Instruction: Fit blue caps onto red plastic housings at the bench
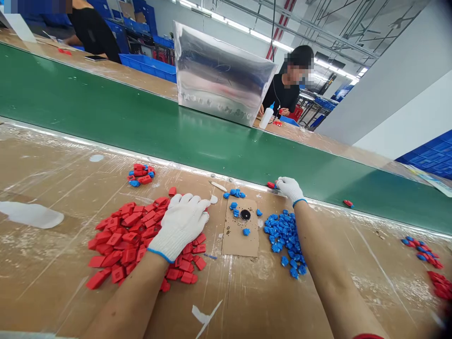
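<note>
My left hand [183, 223], in a white knit glove, lies palm down over a heap of red plastic pieces [123, 235]. Its fingers are stretched forward, and what is under the palm is hidden. At the near edge of the green conveyor belt [212, 136], my gloved right hand [290, 189] has its fingers closed at a small red plastic piece [271, 185]. Below that hand is a pile of small blue plastic parts [284, 235]. Between my arms, a cardboard piece [240, 242] carries a small round black dish [245, 215] and a few blue parts.
Red-and-blue pieces [141, 174] sit in a cluster at left, others [422, 252] at far right. One piece [348, 203] rests on the belt. A metal sheet [222, 75] stands beyond it. A co-worker [284, 92] sits opposite by a white bottle [266, 117].
</note>
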The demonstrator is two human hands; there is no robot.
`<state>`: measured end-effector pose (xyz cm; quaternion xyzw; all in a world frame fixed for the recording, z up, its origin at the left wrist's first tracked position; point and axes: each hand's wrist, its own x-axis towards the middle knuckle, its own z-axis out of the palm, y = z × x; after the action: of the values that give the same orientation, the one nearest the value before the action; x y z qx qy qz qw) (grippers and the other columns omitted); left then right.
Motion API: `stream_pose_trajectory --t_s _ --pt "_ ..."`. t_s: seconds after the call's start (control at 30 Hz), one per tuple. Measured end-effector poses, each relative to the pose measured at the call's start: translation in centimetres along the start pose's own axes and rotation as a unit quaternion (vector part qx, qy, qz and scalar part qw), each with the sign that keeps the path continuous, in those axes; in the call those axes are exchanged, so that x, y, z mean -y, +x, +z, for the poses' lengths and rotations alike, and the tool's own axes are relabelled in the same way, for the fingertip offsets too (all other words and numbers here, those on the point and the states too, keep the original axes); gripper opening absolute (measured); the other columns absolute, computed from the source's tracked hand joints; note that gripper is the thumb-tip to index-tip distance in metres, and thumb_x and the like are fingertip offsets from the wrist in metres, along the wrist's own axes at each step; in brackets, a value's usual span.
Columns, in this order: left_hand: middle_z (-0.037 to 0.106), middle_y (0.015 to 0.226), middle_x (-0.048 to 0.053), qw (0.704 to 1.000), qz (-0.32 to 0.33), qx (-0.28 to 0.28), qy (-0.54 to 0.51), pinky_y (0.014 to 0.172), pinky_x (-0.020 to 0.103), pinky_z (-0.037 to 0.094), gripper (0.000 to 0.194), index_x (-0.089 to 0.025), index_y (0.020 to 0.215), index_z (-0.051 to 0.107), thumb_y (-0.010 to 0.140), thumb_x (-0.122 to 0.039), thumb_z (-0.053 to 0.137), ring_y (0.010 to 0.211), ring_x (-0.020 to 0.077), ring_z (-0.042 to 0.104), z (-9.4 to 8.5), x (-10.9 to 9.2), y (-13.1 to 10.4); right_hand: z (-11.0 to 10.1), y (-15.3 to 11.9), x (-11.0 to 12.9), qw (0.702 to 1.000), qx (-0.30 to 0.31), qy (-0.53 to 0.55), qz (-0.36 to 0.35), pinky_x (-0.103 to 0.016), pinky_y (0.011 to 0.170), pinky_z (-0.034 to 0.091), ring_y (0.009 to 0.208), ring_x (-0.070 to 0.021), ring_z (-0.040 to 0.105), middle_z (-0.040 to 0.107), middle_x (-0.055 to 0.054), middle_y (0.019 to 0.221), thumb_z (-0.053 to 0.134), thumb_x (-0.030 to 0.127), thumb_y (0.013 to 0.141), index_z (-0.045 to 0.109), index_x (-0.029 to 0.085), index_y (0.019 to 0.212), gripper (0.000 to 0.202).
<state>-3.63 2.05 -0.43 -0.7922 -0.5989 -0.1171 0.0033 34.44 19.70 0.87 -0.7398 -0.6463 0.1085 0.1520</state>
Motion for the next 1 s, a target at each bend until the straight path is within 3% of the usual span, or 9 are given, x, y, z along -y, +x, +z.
stream_pose_trajectory --t_s 0.13,0.2,0.27,0.4,0.6,0.73,0.83,1.0 --pt "0.08 0.105 0.013 0.999 -0.005 0.021 -0.027 0.099 0.052 0.041 0.037 -0.018 0.123 0.078 0.095 -0.021 0.054 0.109 0.0359 0.068 0.4 -0.4 0.2 -3.1 -3.2 -2.1 0.999 -0.023 -0.018 -0.02 -0.031 0.075 0.046 0.087 -0.0224 0.062 0.07 -0.007 0.086 0.04 0.03 0.101 0.071 0.015 0.1 0.034" --pt "0.08 0.101 0.012 0.999 -0.008 0.021 -0.028 0.098 0.052 0.041 0.041 -0.019 0.13 0.076 0.095 -0.022 0.055 0.107 0.0369 0.069 0.6 -0.6 0.3 -4.3 -5.6 -3.0 0.998 0.006 -0.032 -0.045 -0.031 0.077 0.047 0.09 -0.0233 0.063 0.073 -0.008 0.091 0.043 0.029 0.096 0.073 0.015 0.103 0.034" --pt "0.08 0.098 0.012 1.0 -0.011 0.018 -0.019 0.096 0.052 0.041 0.043 -0.02 0.134 0.075 0.097 -0.021 0.053 0.105 0.0372 0.069 0.7 -0.9 0.3 -4.7 -7.6 -3.6 0.994 0.06 -0.057 -0.067 -0.031 0.077 0.046 0.088 -0.0228 0.063 0.074 -0.006 0.09 0.052 0.027 0.087 0.074 0.019 0.093 0.025" --pt "0.078 0.093 0.013 0.999 0.014 0.027 0.02 0.095 0.052 0.04 0.036 -0.021 0.12 0.079 0.098 -0.016 0.051 0.1 0.0365 0.068 0.5 -1.5 0.2 -3.4 -9.1 -3.6 0.981 0.134 -0.125 -0.057 -0.03 0.074 0.043 0.083 -0.0227 0.064 0.073 -0.004 0.082 0.061 0.023 0.078 0.069 0.023 0.074 0.009" --pt "0.076 0.09 0.013 0.998 0.022 0.026 0.055 0.098 0.055 0.039 0.031 -0.019 0.11 0.078 0.103 -0.025 0.048 0.097 0.0369 0.068 0.6 -2.3 0.1 -1.2 -7.9 -3.0 0.974 0.138 -0.182 0.004 -0.032 0.078 0.043 0.087 -0.027 0.068 0.071 -0.007 0.081 0.065 0.022 0.078 0.067 0.023 0.07 0.008" --pt "0.079 0.096 0.015 0.997 -0.005 0.054 0.051 0.098 0.055 0.041 0.026 -0.018 0.105 0.078 0.097 -0.021 0.053 0.103 0.038 0.07 0.8 -2.6 0.3 -1.1 -8.0 -2.5 0.985 0.11 -0.135 -0.005 -0.033 0.075 0.042 0.08 -0.0264 0.064 0.062 -0.006 0.072 0.064 0.021 0.072 0.057 0.022 0.064 0.011" --pt "0.08 0.099 0.015 0.997 -0.005 0.062 0.043 0.098 0.055 0.044 0.026 -0.018 0.106 0.078 0.095 -0.021 0.055 0.105 0.0395 0.071 0.5 -2.5 0.4 -2.0 -8.5 -1.7 0.995 0.068 -0.054 -0.045 -0.033 0.074 0.042 0.077 -0.0228 0.059 0.058 -0.003 0.073 0.06 0.022 0.074 0.054 0.023 0.073 0.006" --pt "0.083 0.106 0.017 0.998 -0.047 0.007 -0.041 0.097 0.06 0.05 0.035 -0.017 0.119 0.077 0.093 -0.024 0.054 0.107 0.0455 0.073 -0.4 -2.1 0.8 -2.8 -10.9 1.8 0.984 0.024 0.089 -0.153 -0.031 0.08 0.048 0.085 -0.018 0.057 0.061 -0.002 0.092 0.056 0.029 0.083 0.054 0.023 0.09 0.009"
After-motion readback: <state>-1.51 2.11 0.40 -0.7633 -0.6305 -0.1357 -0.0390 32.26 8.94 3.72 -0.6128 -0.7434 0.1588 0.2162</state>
